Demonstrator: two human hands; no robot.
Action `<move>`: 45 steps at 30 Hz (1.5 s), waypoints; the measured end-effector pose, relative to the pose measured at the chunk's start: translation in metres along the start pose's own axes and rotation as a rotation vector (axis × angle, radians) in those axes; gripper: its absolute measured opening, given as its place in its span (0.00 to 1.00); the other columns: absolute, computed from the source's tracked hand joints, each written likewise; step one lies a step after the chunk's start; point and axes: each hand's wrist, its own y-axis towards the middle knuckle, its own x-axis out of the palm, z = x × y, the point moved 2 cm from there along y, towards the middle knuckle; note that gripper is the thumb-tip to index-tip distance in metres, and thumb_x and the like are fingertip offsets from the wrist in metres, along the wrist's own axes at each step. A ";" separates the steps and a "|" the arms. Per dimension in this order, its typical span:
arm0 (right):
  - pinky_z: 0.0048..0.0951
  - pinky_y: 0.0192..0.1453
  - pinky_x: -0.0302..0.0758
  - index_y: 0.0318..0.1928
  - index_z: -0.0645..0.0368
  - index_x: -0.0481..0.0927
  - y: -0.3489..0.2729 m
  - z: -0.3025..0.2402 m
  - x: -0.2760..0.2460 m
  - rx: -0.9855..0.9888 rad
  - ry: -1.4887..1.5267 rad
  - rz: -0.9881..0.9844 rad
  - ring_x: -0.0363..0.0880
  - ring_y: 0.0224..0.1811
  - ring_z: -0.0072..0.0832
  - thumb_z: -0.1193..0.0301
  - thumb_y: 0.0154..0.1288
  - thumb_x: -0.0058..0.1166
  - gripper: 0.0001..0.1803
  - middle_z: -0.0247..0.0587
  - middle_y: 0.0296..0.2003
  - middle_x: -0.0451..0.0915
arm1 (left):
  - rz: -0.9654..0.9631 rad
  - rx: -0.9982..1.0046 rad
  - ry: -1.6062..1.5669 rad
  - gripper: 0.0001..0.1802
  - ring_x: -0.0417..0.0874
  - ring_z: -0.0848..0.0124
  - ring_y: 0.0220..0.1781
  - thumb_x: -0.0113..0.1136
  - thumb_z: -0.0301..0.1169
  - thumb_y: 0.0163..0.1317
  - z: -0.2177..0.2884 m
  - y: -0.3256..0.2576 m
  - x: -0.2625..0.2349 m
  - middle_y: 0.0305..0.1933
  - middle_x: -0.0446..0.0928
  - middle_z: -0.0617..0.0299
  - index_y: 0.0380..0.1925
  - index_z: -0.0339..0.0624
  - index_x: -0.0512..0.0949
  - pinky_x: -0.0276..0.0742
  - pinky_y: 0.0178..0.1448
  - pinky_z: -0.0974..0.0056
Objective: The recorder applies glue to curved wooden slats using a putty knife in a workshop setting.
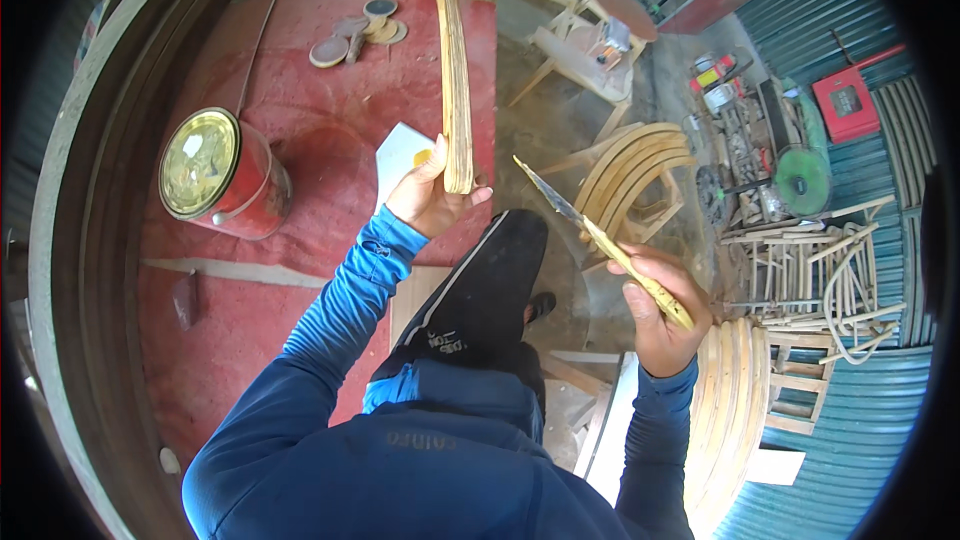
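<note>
Two bare hands work over a red-covered workbench point(300, 270) in a cluttered furniture workshop, seen from the head camera. The left hand point(428, 198) is clenched around the lower end of a long, curved strip of pale laminated wood point(455, 80), holding it upright and edge-on, apparently so its narrow face is open to the blade. The right hand point(660, 315) grips the yellow-stained handle of a long-bladed knife point(590, 230), its point angled up toward the strip but apart from it. Between the hands, the person's dark-trousered knee point(485, 290) rises, the foot seemingly propped for balance.

On the bench, well to the left of the strip, stands a red metal tin with a gold lid point(222, 172), closed; a white scrap of paper point(400, 155) lies just behind the left hand. Round sanding discs point(355, 32) sit at the bench's far edge. More bent wooden pieces point(630, 175) are stacked on the floor beyond the knife.
</note>
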 end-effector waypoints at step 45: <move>0.32 0.53 0.82 0.40 0.63 0.84 -0.025 0.077 0.081 0.096 0.178 -0.121 0.87 0.49 0.37 0.81 0.50 0.72 0.15 0.52 0.51 0.85 | 0.040 -0.034 -0.067 0.24 0.80 0.66 0.45 0.62 0.49 0.67 -0.018 -0.069 -0.102 0.43 0.79 0.64 0.56 0.48 0.77 0.73 0.65 0.47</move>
